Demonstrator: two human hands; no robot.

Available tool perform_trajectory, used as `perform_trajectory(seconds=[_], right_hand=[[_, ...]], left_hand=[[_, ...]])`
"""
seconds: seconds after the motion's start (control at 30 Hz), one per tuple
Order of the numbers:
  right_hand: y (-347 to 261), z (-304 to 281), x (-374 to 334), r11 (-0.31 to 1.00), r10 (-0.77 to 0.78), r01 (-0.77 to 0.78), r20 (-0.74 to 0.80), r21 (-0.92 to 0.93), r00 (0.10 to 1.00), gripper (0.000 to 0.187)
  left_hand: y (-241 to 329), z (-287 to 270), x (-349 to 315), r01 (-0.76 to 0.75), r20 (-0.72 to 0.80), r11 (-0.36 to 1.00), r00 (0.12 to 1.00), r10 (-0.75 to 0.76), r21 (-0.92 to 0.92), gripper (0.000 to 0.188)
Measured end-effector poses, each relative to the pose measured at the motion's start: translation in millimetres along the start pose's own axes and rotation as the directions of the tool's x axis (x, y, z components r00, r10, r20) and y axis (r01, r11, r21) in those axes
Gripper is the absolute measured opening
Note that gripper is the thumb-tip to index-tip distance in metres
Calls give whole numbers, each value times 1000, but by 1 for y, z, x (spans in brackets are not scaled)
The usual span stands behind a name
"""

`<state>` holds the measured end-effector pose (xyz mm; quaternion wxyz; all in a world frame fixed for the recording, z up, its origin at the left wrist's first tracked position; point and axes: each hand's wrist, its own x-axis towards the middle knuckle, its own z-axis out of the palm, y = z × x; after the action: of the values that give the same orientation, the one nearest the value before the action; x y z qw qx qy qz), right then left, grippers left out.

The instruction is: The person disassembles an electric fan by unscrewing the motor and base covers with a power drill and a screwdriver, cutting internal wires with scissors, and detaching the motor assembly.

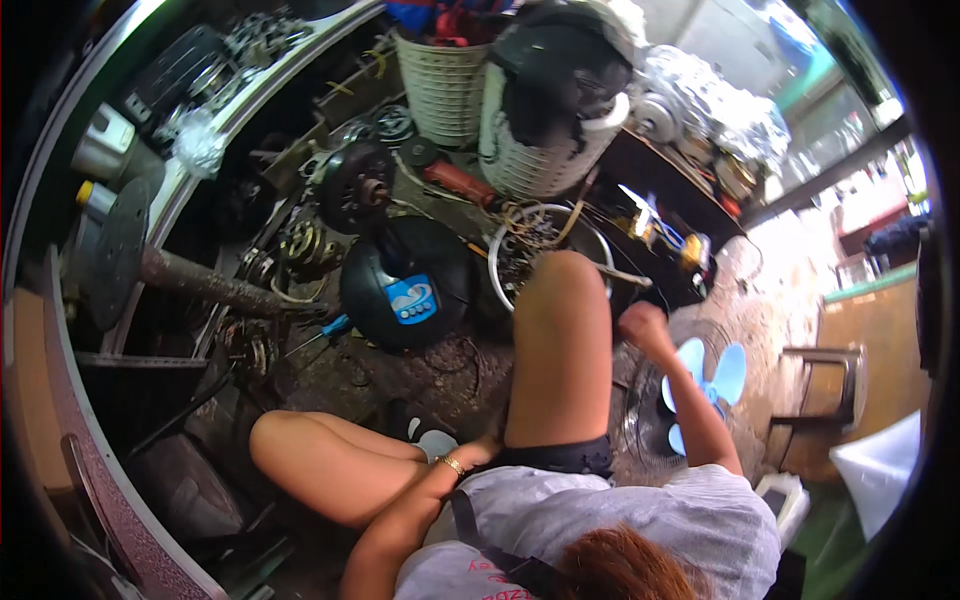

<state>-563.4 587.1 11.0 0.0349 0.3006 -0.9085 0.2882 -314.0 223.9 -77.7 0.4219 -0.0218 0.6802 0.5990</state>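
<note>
My left hand (pixel 483 451), below a gold wristband, lies low against my raised thigh by the black shorts; its fingers are hidden. Held off to the right of my knee, my right hand (pixel 643 327) has curled fingers; whatever may be in them does not show. Just below it on the floor is a round fan guard (pixel 645 425) with light-blue fan blades (pixel 722 375). A white bucket (pixel 494 268) of small metal parts stands beyond my knee. Left of that sits a black fan base (pixel 368 300) with a blue control panel (pixel 410 299).
A red power tool (pixel 455 182) lies near two white baskets (pixel 440 95). At left, a rusty shaft with a round plate (pixel 215 280) juts over the floor, near a blue-handled screwdriver (pixel 336 326). A dark stool (pixel 825 385) stands at right.
</note>
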Motion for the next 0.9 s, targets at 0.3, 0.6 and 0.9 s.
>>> perform_trajectory(seconds=[0.3,0.6,0.9], right_hand=[[126,-20,171,648,490,-485,-166,-587,856,46],[109,-16,177,698,507,-554,-234,-453,830,48],[26,35,142,999,45,-42,-103,29,994,52]], left_hand=[[-27,3,18,-69,209,988,977,39,136,32],[7,-12,7,-117,153,979,984,92,164,34],[109,-81,-31,51,-132,779,990,41,625,31]])
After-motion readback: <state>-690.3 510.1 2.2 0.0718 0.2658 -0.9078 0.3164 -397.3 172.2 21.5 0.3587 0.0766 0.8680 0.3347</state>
